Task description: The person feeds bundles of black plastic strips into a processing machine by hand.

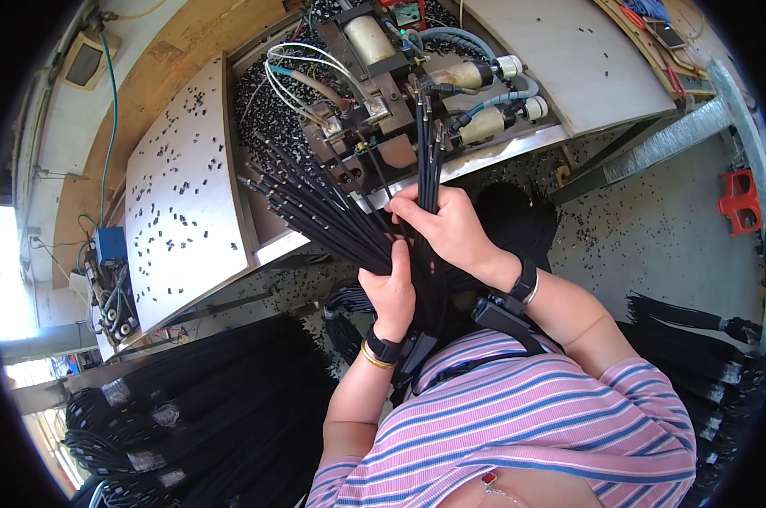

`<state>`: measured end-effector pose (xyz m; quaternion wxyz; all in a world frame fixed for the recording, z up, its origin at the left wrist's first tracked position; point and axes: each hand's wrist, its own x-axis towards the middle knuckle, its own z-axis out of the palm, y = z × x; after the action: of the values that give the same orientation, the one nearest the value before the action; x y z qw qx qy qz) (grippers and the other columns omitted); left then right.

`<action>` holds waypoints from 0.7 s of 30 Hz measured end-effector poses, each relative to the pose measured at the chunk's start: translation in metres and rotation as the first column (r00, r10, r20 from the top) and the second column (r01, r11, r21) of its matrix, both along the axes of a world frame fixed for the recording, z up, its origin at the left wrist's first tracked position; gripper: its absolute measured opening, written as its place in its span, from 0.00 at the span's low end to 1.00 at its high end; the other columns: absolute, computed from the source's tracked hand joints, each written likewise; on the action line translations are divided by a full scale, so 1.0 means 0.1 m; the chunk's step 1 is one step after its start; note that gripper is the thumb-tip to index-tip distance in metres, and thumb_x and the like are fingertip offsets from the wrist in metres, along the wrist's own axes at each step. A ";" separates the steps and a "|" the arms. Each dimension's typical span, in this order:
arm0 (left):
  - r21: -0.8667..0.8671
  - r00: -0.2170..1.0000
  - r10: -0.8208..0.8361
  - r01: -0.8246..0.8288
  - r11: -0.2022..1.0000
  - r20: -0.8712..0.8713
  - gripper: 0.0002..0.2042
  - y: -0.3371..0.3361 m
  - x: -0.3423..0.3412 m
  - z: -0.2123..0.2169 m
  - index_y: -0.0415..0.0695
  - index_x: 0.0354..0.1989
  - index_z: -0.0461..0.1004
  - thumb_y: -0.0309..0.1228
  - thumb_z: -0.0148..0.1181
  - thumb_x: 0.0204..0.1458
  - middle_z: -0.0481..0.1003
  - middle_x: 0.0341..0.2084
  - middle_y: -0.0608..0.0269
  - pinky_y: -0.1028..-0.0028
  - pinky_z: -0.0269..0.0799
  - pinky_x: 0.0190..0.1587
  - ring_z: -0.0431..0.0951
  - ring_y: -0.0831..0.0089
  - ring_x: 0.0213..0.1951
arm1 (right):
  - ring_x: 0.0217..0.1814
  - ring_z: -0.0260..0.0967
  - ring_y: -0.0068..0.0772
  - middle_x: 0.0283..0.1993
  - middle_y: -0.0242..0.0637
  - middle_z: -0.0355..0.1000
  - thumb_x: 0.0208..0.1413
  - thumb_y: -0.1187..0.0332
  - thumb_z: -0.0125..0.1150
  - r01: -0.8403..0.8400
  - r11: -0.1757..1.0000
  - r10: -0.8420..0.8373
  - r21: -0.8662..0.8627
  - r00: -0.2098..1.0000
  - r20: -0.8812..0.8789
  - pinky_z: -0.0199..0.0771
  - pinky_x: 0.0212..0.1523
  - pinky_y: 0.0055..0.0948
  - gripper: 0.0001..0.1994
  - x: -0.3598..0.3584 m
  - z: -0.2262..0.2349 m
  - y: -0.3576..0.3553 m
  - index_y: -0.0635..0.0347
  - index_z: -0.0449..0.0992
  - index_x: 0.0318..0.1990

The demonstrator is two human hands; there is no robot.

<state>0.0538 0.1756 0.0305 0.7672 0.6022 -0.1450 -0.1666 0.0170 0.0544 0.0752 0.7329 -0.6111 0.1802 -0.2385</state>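
1. While the left hand (391, 288) is closed in a fist around a thick bundle of black cables (315, 207), the loose cable ends fan out up and to the left over the machine (374, 93).
2. The right hand (446, 224) is closed with the fingers curled, pinching a few separate cables (425, 144) that run straight up to the machine's central fixture.
3. Both hands sit close together, just in front of the machine's lower edge, with the right hand slightly above the left.
4. Two cylinders (476, 97) lie on the right side of the machine, joined to pale hoses (298, 63).
5. A light panel (179, 195) to the left of the machine is scattered with small black pieces.
6. Further bundles of black cable (188, 406) lie on the floor at lower left, and more (696, 339) at right.
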 end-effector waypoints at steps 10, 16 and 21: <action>-0.042 0.999 0.050 -0.050 0.998 -0.011 0.05 -0.09 0.15 0.16 0.36 0.38 0.70 0.23 0.54 0.56 0.74 0.28 0.63 0.78 0.70 0.24 0.72 0.78 0.23 | 0.23 0.65 0.16 0.22 0.30 0.72 0.54 0.68 0.60 0.072 0.983 -0.072 0.171 0.997 -0.005 0.65 0.24 0.20 0.09 0.27 0.02 0.02 0.67 0.78 0.30; -0.016 0.993 0.099 -0.098 0.995 0.065 0.05 -0.09 0.19 0.06 0.36 0.38 0.71 0.23 0.55 0.55 0.74 0.28 0.64 0.79 0.70 0.27 0.72 0.80 0.26 | 0.24 0.65 0.16 0.23 0.30 0.73 0.54 0.67 0.61 0.061 0.975 -0.068 0.214 0.997 0.023 0.65 0.25 0.20 0.10 0.27 0.03 0.04 0.67 0.78 0.31; -0.066 0.994 -0.044 0.038 0.997 -0.104 0.05 -0.09 0.15 0.14 0.35 0.38 0.73 0.22 0.56 0.54 0.74 0.31 0.66 0.81 0.69 0.37 0.72 0.81 0.32 | 0.25 0.67 0.17 0.25 0.31 0.74 0.55 0.67 0.61 -0.065 0.987 0.061 0.147 0.998 0.033 0.67 0.27 0.20 0.10 0.24 -0.01 -0.04 0.67 0.77 0.33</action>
<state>0.0686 0.1670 0.0442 0.7890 0.5646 -0.1219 -0.2091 0.0408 0.0502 0.0743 0.7859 -0.5570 0.1675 -0.2098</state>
